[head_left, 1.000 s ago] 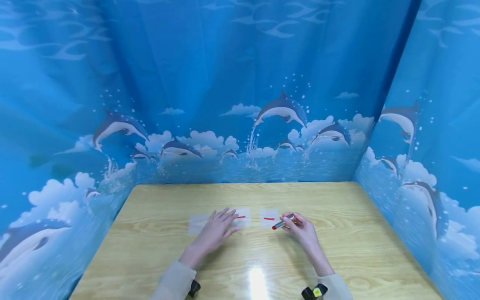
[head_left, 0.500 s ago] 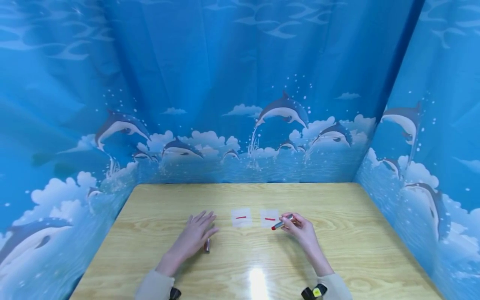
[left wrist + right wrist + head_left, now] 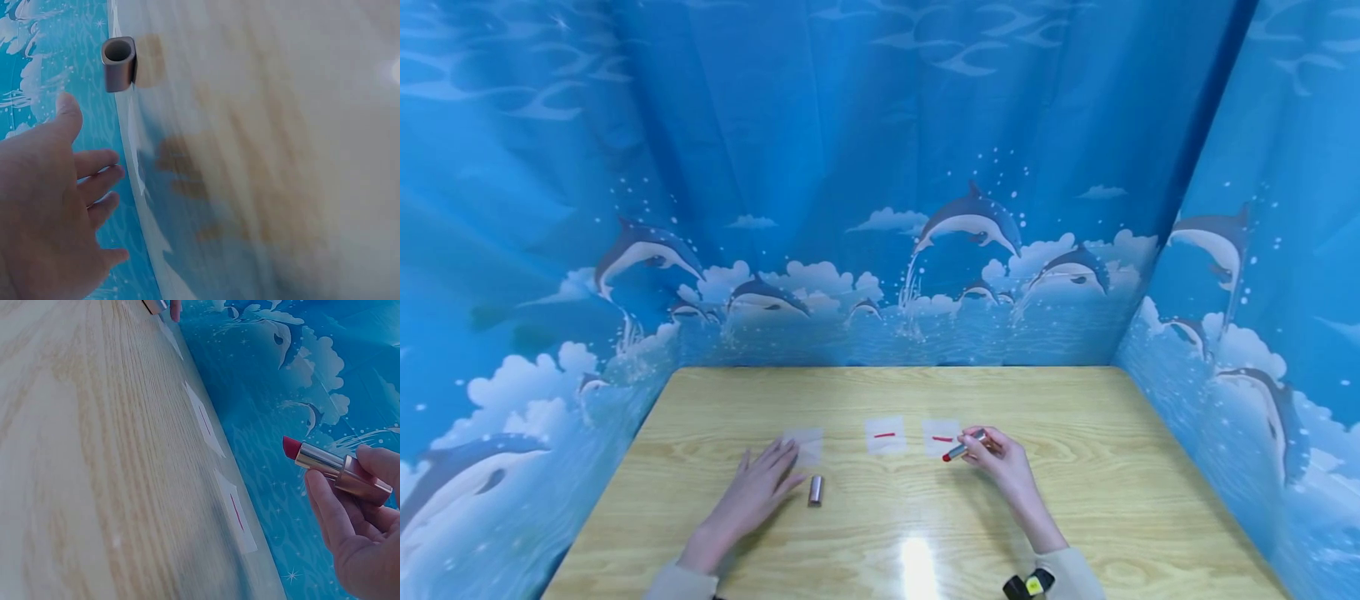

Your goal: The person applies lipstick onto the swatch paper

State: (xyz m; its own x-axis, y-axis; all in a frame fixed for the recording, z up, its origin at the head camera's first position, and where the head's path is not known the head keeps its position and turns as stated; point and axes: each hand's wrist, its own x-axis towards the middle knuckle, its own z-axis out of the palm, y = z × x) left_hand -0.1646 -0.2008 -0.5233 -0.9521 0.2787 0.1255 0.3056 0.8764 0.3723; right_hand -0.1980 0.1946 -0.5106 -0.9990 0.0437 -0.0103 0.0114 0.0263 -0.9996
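My right hand (image 3: 1006, 462) pinches an uncapped lipstick (image 3: 319, 459), its red tip pointing left; the metal tube sits between thumb and fingers. Just left of it lies a small white paper (image 3: 934, 447) with a red stroke, and a second paper (image 3: 887, 447) with a similar stroke lies further left. My left hand (image 3: 751, 492) has its fingers stretched out, fingertips right at the edge of a third paper (image 3: 807, 450) that shows no red mark. The lipstick cap (image 3: 119, 64) stands on the table beside the left thumb, hollow end visible in the left wrist view.
The wooden table (image 3: 1037, 400) reaches back to a blue dolphin-print curtain (image 3: 820, 167) that rises behind it and along both sides. A bright light reflection (image 3: 917, 567) shows on the tabletop near the front.
My left hand has moved left from beside the middle paper, uncovering the cap and most of the third paper. The right hand holds the lipstick in nearly the same spot.
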